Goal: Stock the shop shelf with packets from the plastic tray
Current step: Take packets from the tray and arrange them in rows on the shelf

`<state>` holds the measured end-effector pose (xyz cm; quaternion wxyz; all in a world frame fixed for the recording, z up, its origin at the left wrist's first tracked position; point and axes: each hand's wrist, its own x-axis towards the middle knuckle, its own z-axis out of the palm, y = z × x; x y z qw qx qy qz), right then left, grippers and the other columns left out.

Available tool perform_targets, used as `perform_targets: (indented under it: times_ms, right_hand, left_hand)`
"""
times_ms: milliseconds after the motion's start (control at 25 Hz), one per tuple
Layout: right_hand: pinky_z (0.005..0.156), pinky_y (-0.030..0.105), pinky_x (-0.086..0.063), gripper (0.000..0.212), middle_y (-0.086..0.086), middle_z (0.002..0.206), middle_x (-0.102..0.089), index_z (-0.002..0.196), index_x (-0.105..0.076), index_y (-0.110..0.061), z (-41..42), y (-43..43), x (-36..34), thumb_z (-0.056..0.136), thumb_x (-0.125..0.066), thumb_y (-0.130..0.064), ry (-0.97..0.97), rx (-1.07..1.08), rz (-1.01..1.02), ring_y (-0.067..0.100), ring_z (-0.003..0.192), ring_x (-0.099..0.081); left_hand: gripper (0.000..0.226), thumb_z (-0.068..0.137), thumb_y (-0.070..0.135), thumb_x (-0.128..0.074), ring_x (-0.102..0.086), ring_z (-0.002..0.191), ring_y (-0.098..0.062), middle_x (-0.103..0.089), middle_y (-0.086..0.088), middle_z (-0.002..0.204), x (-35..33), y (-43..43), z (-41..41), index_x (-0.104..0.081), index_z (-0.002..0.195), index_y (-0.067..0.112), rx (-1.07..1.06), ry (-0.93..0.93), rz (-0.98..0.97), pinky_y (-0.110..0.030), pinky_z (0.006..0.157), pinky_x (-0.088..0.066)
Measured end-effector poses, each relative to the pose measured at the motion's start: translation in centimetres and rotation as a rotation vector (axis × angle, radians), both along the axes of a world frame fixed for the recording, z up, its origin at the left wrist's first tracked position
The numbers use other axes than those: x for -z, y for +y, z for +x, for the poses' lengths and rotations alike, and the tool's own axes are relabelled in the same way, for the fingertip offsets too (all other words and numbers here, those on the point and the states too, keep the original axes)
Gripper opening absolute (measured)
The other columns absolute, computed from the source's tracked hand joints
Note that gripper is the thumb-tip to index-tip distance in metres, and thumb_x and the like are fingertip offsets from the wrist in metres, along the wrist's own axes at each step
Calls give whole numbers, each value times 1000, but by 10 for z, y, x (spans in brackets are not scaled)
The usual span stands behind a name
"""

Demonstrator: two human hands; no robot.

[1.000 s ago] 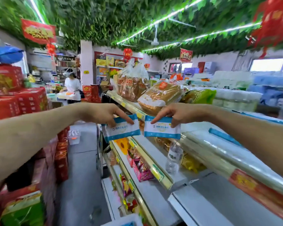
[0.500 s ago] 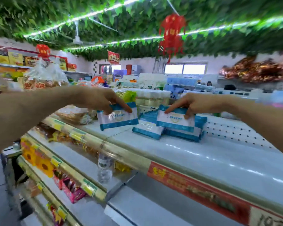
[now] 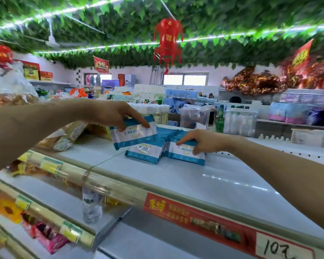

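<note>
Centrally, the left hand pinches a raised packet above the top shelf. The right hand, fingers curled, grips the near packet of the right row standing there.

Blue-white packets on top shelf

Reads bright and evenly white. Takes light from LED strips among green leaves high above the left hand, which pinches a raised packet, and from windows far behind that grip, blown out to white. Throws only a faint, soft shadow under the standing packet pinched by the right hand. Glares in streaks on the white shelf top below and right of that pinch. Looks fairly sharp at both grips. Smears with motion blur toward the edges, worst on the price rail below and left of the left grip and the tinsel up and right of the right one. Bows the shelf lines through the wide lens.
</note>
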<state>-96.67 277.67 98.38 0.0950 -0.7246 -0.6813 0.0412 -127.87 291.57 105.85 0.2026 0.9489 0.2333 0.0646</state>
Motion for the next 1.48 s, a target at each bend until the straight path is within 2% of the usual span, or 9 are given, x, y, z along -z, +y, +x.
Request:
perform_targets:
  times_ms: [160,320,440,600,800,1000,1200,1400,1480]
  right_hand:
    - [117,44,-33,65,-4,144,-46,142,-58,-35,2,12,7,84,-72,-8,-177,-12,31,19,130,-41]
    - [108,42,-35,61,-7,148,-44,144,-52,-43,2,10,9,90,-69,-21,-368,-24,72,22,128,-37]
    - [109,42,-34,59,-7,147,-44,147,-49,-43,8,1,8,93,-68,-28,-353,-9,105,21,128,-38]
    - [112,49,-35,58,-8,145,-50,145,-51,-43,26,-21,-1,94,-70,-25,-277,64,194,20,130,-41]
    - [105,50,-45,53,-10,136,-58,141,-56,-42,47,-66,-15,94,-72,-23,-290,114,321,14,122,-50]
    - [107,48,-43,52,-10,133,-60,141,-57,-41,63,-108,-20,94,-71,-22,-317,164,328,12,120,-50]
    - [106,52,-43,50,-13,128,-62,137,-58,-45,71,-127,-21,94,-71,-24,-323,193,331,14,118,-53]
    - [104,50,-43,49,-16,126,-62,137,-59,-44,67,-133,-22,95,-71,-24,-337,180,336,13,116,-53]
    - [105,49,-43,48,-16,127,-62,137,-59,-43,61,-131,-24,95,-70,-24,-337,167,331,11,117,-53]
  left_hand:
    - [74,89,-14,-57,-66,107,-17,-59,13,129,0,2,0,-72,115,54,-9,-5,21,-24,71,-60]
    - [74,90,-13,-58,-68,107,-17,-63,11,127,1,2,5,-71,117,55,9,-27,46,-32,81,-64]
    - [75,89,-13,-58,-69,107,-14,-65,12,129,-1,-5,19,-70,119,53,74,-62,43,-36,87,-63]
    - [71,90,-13,-56,-66,107,-9,-60,16,132,2,-19,58,-69,126,47,176,-79,100,-25,78,-61]
    - [70,90,-11,-57,-57,124,-18,-54,10,139,30,-29,123,-64,135,41,400,110,225,-39,104,-54]
    - [78,86,-17,-50,-46,117,-12,-48,16,121,57,-21,154,-62,140,38,476,237,396,-31,103,-37]
    - [88,86,-19,-45,-43,131,-17,-51,5,141,62,-5,169,-55,143,47,471,258,551,-40,111,-37]
    - [87,86,-19,-45,-46,126,-19,-53,1,133,66,-6,169,-52,148,41,504,225,645,-28,93,-37]
    - [85,87,-15,-51,-42,128,-19,-48,2,138,67,-4,166,-50,148,44,511,201,720,-30,95,-38]
